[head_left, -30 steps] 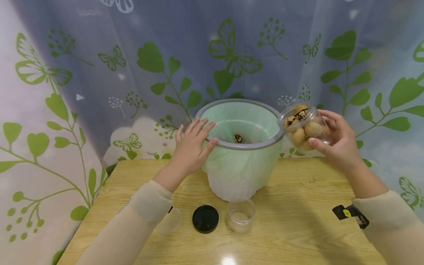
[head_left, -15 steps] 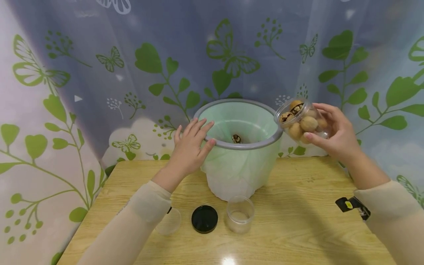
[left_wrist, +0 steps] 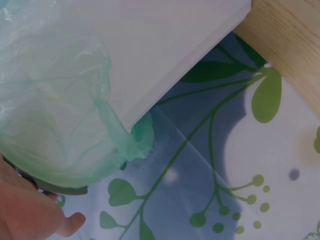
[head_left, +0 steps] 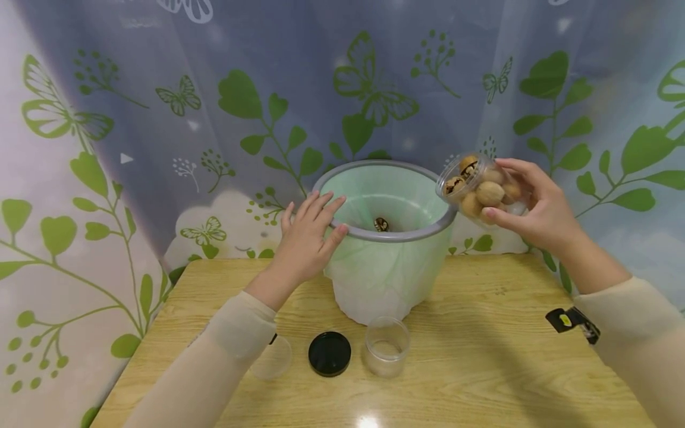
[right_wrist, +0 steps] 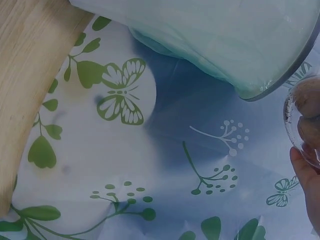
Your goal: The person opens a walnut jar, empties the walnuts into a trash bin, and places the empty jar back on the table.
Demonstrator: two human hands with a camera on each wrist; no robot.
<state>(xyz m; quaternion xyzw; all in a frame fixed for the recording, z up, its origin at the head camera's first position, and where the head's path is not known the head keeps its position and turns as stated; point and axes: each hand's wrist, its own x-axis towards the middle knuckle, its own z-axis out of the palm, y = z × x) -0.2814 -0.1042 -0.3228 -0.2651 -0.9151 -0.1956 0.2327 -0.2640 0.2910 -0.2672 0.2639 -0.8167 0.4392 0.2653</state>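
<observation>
A white bin [head_left: 381, 285] with a grey rim [head_left: 398, 236] and a pale green liner stands at the back of the wooden table [head_left: 481, 368]. One walnut [head_left: 381, 224] lies inside it. My left hand [head_left: 307, 238] rests flat on the bin's left rim, fingers straight. My right hand [head_left: 535, 208] grips a clear open jar of walnuts [head_left: 478, 189], tilted with its mouth toward the bin just above the right rim. The right wrist view shows the jar's edge [right_wrist: 302, 125] beside the bin's rim [right_wrist: 280, 82]; the left wrist view shows the liner [left_wrist: 55, 110] and my left hand [left_wrist: 35, 210].
In front of the bin lie a black lid [head_left: 329, 353], an empty clear jar [head_left: 387, 346] and a clear lid [head_left: 274, 356] partly under my left sleeve. A curtain [head_left: 160, 119] printed with leaves and butterflies hangs behind and beside the table.
My right hand has carried the jar of walnuts left and slightly up, closer to the bin's right rim. The left hand has stayed on the rim.
</observation>
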